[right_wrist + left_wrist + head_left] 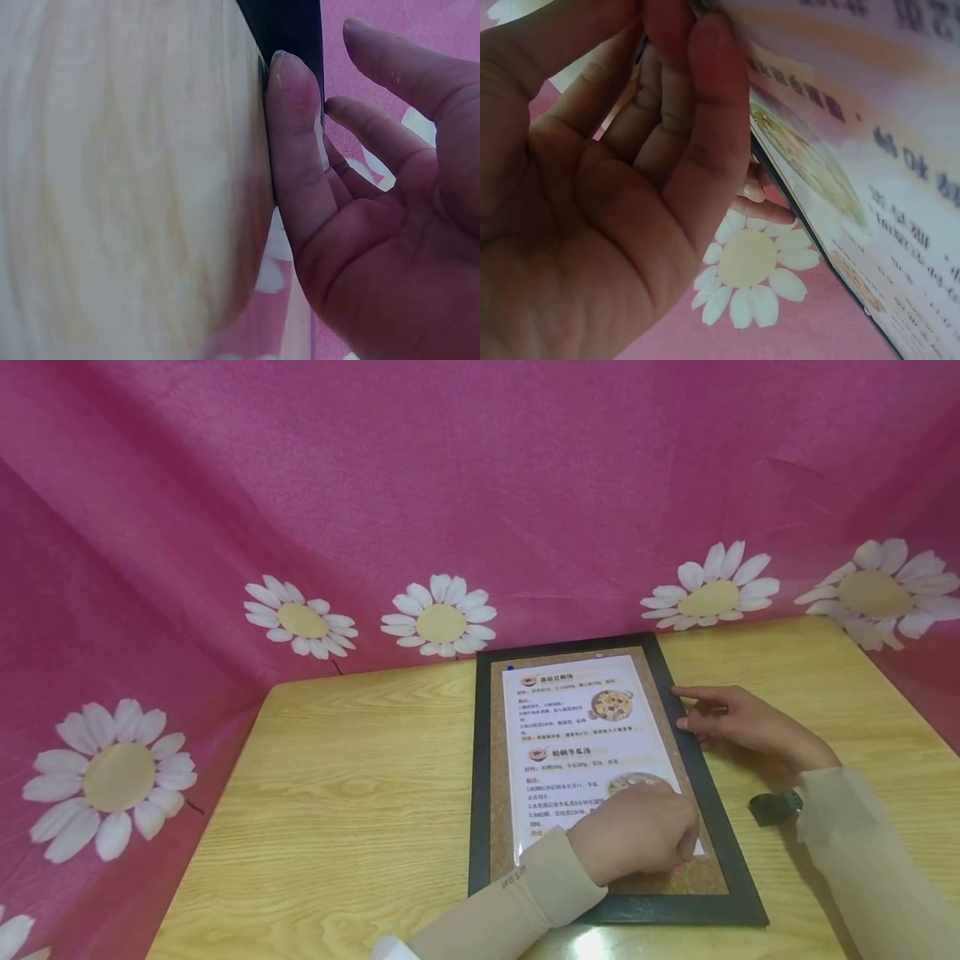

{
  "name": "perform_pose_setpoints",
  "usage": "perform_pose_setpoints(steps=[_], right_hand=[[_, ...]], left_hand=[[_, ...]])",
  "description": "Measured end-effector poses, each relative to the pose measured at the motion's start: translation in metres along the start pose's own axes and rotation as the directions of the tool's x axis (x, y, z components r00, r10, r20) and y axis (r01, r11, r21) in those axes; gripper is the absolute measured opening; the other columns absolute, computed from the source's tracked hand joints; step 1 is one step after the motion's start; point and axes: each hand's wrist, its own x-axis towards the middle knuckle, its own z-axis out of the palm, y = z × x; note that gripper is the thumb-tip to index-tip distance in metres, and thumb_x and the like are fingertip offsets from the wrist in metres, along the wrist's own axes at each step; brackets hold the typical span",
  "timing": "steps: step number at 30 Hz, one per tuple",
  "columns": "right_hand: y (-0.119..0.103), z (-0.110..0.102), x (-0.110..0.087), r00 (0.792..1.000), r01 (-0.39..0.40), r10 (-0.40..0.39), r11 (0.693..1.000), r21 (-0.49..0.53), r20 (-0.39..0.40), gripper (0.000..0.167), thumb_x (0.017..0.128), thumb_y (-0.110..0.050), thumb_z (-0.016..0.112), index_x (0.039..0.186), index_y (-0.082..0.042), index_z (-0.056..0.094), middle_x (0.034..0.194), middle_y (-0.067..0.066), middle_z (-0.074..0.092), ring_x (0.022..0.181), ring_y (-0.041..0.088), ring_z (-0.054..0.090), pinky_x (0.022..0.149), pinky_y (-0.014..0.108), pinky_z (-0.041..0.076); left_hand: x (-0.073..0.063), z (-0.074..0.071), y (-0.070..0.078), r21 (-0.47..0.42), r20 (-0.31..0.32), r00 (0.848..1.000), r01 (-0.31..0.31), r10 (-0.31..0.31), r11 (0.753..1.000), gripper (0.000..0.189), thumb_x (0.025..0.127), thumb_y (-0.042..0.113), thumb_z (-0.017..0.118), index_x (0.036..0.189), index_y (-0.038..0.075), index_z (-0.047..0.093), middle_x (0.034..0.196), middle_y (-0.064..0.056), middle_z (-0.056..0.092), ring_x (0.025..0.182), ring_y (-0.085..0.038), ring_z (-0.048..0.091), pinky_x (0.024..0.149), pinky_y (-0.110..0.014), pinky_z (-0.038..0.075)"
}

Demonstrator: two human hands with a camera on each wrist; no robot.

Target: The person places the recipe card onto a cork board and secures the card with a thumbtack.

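Observation:
A cork board (501,777) in a black frame lies on the table, with a printed recipe sheet (555,718) over most of it. A blue push pin (511,668) sits at the sheet's upper left corner. My left hand (637,828) reaches across the sheet to its lower right corner, fingers bent down, pinching a pink push pin (679,867) mostly hidden by the fingertips. In the left wrist view, the fingers and thumb of that hand (630,150) come together beside the sheet. My right hand (750,727) touches the frame's right edge, its fingers (296,127) extended along the side.
The wooden table (352,793) extends on both sides of the board. A pink cloth (480,485) with white daisies hangs behind the table and along its left side. A small black device (776,808) is at my right wrist.

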Motion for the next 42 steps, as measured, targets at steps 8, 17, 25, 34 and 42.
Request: perform_pose_setpoints(steps=[8, 17, 25, 34, 42], right_hand=[[0.0010, 0.0009, 0.0008, 1.000, -0.018, 0.018, 0.999, 0.040, 0.007, 0.077, 0.100, -0.036, 0.069, 0.164, -0.017, 0.032, 0.133, 0.014, 0.051, 0.106, 0.015, 0.057, 0.090, 0.027, 0.057], [-0.0018, 0.0016, 0.0007, 0.999, -0.033, 0.033, 0.999, 0.011, 0.000, 0.078, 0.100, -0.037, 0.069, 0.165, -0.018, 0.030, 0.138, 0.016, 0.050, 0.109, 0.018, 0.056, 0.090, 0.026, 0.056], [-0.0037, 0.0032, 0.0016, 1.000, -0.029, 0.029, 0.999, -0.015, -0.009, 0.078, 0.099, -0.038, 0.071, 0.164, -0.018, 0.032, 0.120, 0.014, 0.057, 0.104, 0.018, 0.057, 0.088, 0.028, 0.058], [-0.0009, 0.0025, 0.0022, 1.000, -0.009, 0.009, 0.999, -0.046, -0.011, 0.079, 0.098, -0.037, 0.072, 0.164, -0.016, 0.034, 0.114, 0.012, 0.060, 0.098, 0.016, 0.058, 0.084, 0.028, 0.058], [-0.0008, 0.0018, 0.0000, 0.999, -0.033, 0.033, 0.999, 0.018, -0.007, 0.080, 0.098, -0.040, 0.072, 0.164, -0.020, 0.032, 0.128, 0.015, 0.054, 0.108, 0.018, 0.057, 0.091, 0.026, 0.056]], left_hand=[[-0.0020, 0.0002, -0.0011, -0.006, 0.000, 1.000, -0.011, 0.011, 1.000, 0.035, 0.079, 0.012, 0.079, 0.055, 0.029, 0.060, 0.058, 0.017, 0.057, 0.058, -0.001, 0.052, 0.053, -0.016, 0.037], [-0.0006, 0.0003, 0.0003, 0.003, 0.026, 1.000, 0.008, -0.008, 1.000, 0.033, 0.082, 0.015, 0.080, 0.058, 0.031, 0.064, 0.060, 0.020, 0.059, 0.061, 0.000, 0.054, 0.056, -0.015, 0.039], [-0.0015, -0.0008, -0.0007, 0.010, 0.024, 0.999, 0.030, -0.030, 0.999, 0.027, 0.080, 0.017, 0.083, 0.064, 0.031, 0.066, 0.065, 0.019, 0.060, 0.064, 0.000, 0.054, 0.060, -0.016, 0.042], [-0.0010, -0.0011, -0.0053, -0.036, 0.069, 0.997, -0.014, 0.016, 0.999, 0.026, 0.086, 0.019, 0.080, 0.068, 0.032, 0.068, 0.066, 0.020, 0.060, 0.065, 0.001, 0.054, 0.061, -0.015, 0.040], [-0.0007, 0.0012, 0.0007, 0.020, 0.006, 1.000, 0.000, 0.000, 1.000, 0.033, 0.093, 0.022, 0.072, 0.063, 0.030, 0.062, 0.063, 0.016, 0.058, 0.060, -0.002, 0.054, 0.055, -0.018, 0.041]])
